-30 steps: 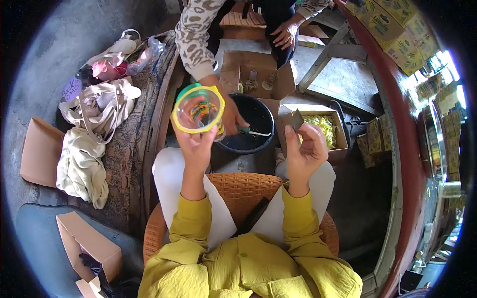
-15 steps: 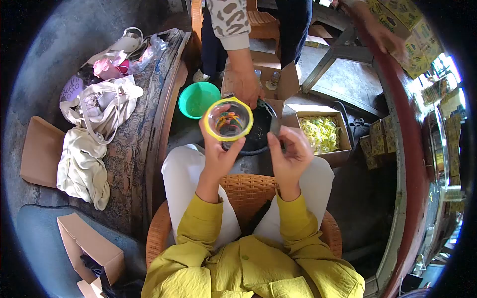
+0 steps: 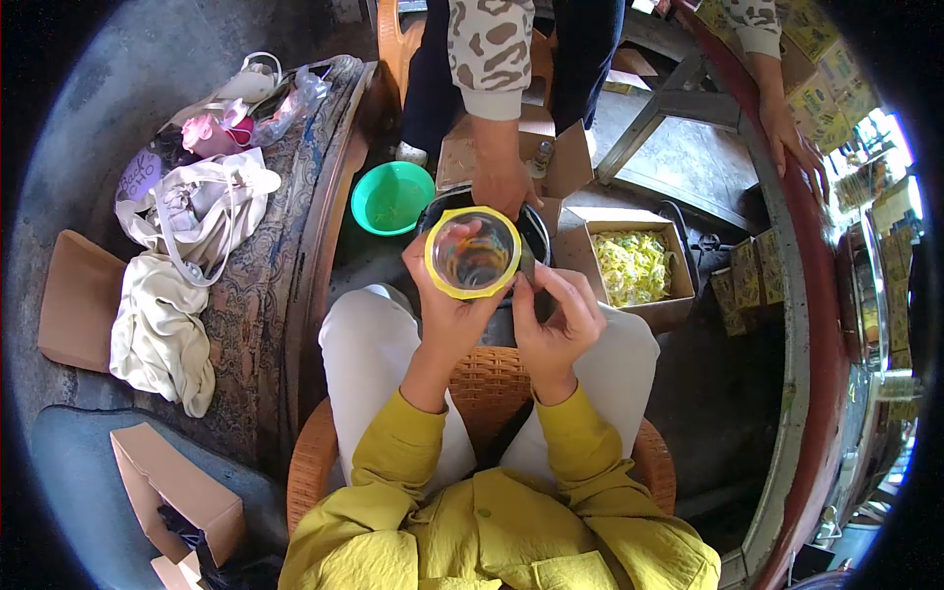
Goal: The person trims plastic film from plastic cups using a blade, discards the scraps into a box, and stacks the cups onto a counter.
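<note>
Yellow-rimmed cup (image 3: 473,256) looks slick, best held where my left hand (image 3: 445,307) clamps its wall; right hand (image 3: 559,320) pinches a strip (image 3: 527,263).

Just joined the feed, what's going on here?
The left hand holds a clear, yellow-rimmed container, and the fingers of the right hand pinch a small dark piece beside its rim. Beyond, a co-worker's hand reaches down at the dark tub. A green basin and a cardboard box of yellowish strips stand either side.
</note>
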Demonstrator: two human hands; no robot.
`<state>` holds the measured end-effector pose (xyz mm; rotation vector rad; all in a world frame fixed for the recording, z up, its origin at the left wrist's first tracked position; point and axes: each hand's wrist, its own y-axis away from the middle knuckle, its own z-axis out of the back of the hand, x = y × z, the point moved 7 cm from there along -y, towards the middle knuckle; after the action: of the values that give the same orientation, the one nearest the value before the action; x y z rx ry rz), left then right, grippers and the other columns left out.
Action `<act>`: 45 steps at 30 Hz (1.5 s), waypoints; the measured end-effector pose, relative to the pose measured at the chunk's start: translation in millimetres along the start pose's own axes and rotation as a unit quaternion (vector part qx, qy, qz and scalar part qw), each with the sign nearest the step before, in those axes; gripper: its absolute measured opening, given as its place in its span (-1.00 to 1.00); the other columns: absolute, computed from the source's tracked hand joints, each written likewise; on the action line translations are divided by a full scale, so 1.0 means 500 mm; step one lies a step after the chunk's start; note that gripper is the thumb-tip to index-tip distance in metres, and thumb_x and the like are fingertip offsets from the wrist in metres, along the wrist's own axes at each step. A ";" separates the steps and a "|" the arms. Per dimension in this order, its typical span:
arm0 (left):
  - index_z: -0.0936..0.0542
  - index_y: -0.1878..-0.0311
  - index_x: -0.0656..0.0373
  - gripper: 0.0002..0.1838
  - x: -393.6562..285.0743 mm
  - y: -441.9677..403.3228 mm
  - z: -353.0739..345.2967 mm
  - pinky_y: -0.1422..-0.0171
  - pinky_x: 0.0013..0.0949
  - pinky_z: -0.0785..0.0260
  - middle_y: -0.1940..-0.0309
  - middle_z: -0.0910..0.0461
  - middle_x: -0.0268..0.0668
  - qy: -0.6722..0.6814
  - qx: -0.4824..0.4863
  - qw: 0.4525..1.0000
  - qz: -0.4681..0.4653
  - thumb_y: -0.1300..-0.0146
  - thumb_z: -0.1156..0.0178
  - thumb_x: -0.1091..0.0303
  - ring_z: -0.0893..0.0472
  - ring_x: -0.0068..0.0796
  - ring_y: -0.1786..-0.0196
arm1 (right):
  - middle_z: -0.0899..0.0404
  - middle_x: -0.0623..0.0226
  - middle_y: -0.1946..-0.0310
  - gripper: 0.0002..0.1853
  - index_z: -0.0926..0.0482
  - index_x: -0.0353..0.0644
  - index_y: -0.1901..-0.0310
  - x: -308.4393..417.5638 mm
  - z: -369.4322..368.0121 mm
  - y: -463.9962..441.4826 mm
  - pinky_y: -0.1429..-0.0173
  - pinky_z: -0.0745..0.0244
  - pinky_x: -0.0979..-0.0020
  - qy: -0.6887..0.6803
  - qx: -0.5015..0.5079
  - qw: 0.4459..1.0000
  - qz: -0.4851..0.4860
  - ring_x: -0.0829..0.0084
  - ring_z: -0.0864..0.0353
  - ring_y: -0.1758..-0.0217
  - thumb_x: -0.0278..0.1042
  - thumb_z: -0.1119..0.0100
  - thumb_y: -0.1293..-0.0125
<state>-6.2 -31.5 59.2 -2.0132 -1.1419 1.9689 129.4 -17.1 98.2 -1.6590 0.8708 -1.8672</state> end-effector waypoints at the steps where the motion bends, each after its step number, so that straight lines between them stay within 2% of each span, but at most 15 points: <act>1: -0.01 -0.13 0.25 -0.23 0.000 0.003 0.001 -0.13 -0.34 -0.31 -0.05 -0.23 -0.04 0.006 -0.004 1.000 -0.005 0.05 -0.31 0.52 -0.36 -0.31 -0.11 | -0.57 0.24 0.47 -0.72 -0.61 -0.30 0.29 0.001 -0.002 -0.001 0.38 -0.44 0.56 0.004 0.003 1.000 0.006 0.50 -0.55 0.48 -0.73 -0.24 0.12; 4: 0.00 -0.12 0.24 -0.23 0.008 0.009 0.006 -0.12 -0.32 -0.32 -0.03 -0.24 -0.05 -0.005 -0.001 0.999 0.034 0.05 -0.32 0.50 -0.36 -0.30 -0.10 | -0.57 0.24 0.48 -0.72 -0.61 -0.29 0.29 0.008 0.000 -0.006 0.39 -0.44 0.56 0.017 0.007 1.000 0.023 0.49 -0.55 0.48 -0.73 -0.25 0.13; 7: 0.03 -0.12 0.23 -0.22 -0.011 0.008 0.002 -0.12 -0.32 -0.32 -0.05 -0.23 -0.04 0.006 0.012 1.000 -0.015 0.05 -0.32 0.49 -0.36 -0.28 -0.10 | -0.56 0.23 0.48 -0.72 -0.61 -0.28 0.29 0.014 0.000 -0.008 0.39 -0.44 0.56 0.023 0.007 1.000 0.020 0.49 -0.55 0.48 -0.73 -0.26 0.13; 13: 0.07 -0.09 0.21 -0.22 -0.034 0.004 -0.013 -0.13 -0.32 -0.30 -0.09 -0.21 -0.01 0.008 0.026 0.998 -0.051 0.04 -0.31 0.49 -0.36 -0.26 -0.11 | -0.56 0.24 0.50 -0.72 -0.61 -0.27 0.31 0.029 0.014 -0.009 0.39 -0.44 0.56 0.047 -0.013 0.998 0.035 0.49 -0.55 0.49 -0.73 -0.27 0.15; 22: 0.07 -0.06 0.19 -0.22 -0.040 0.009 -0.015 -0.14 -0.30 -0.29 -0.08 -0.23 -0.01 -0.030 0.019 0.997 -0.068 0.04 -0.33 0.48 -0.36 -0.25 -0.11 | -0.55 0.24 0.53 -0.73 -0.61 -0.28 0.35 0.045 0.018 -0.011 0.43 -0.43 0.56 0.068 -0.026 0.995 0.065 0.47 -0.54 0.52 -0.73 -0.29 0.18; 28: 0.05 -0.12 0.12 -0.23 -0.090 0.005 -0.026 -0.07 -0.25 -0.35 -0.07 -0.24 0.00 -0.071 0.036 0.988 -0.129 0.03 -0.29 0.51 -0.39 -0.21 -0.04 | -0.55 0.23 0.53 -0.74 -0.60 -0.29 0.36 0.050 0.026 -0.015 0.44 -0.41 0.56 0.090 -0.025 0.993 0.070 0.47 -0.53 0.53 -0.73 -0.29 0.18; 29: 0.04 -0.12 0.12 -0.23 -0.083 0.007 -0.027 -0.07 -0.25 -0.35 -0.07 -0.24 0.00 -0.055 0.055 0.992 -0.097 0.03 -0.29 0.51 -0.39 -0.21 -0.05 | -0.55 0.23 0.53 -0.74 -0.60 -0.29 0.36 0.047 0.030 -0.018 0.44 -0.41 0.56 0.076 -0.022 0.995 0.058 0.47 -0.52 0.53 -0.73 -0.29 0.18; 32: 0.03 -0.08 0.22 -0.25 -0.070 0.008 -0.020 -0.09 -0.32 -0.33 -0.05 -0.24 -0.01 -0.028 0.044 0.994 -0.094 0.02 -0.32 0.44 -0.39 -0.24 -0.07 | -0.54 0.23 0.53 -0.75 -0.60 -0.30 0.37 0.041 0.039 -0.023 0.45 -0.39 0.57 0.047 -0.021 0.998 0.032 0.48 -0.52 0.54 -0.73 -0.28 0.17; 45: 0.07 -0.10 0.21 -0.22 -0.055 0.009 -0.016 -0.14 -0.27 -0.30 -0.09 -0.21 0.00 -0.024 0.032 0.997 -0.062 0.03 -0.31 0.45 -0.34 -0.22 -0.12 | -0.55 0.23 0.55 -0.76 -0.58 -0.28 0.40 0.055 0.026 -0.020 0.46 -0.40 0.55 0.045 -0.008 0.997 0.054 0.46 -0.52 0.56 -0.73 -0.29 0.19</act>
<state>6.0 -47.0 80.3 -1.8286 -1.1672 1.9757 138.8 -32.4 124.9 -1.5150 0.9948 -1.8777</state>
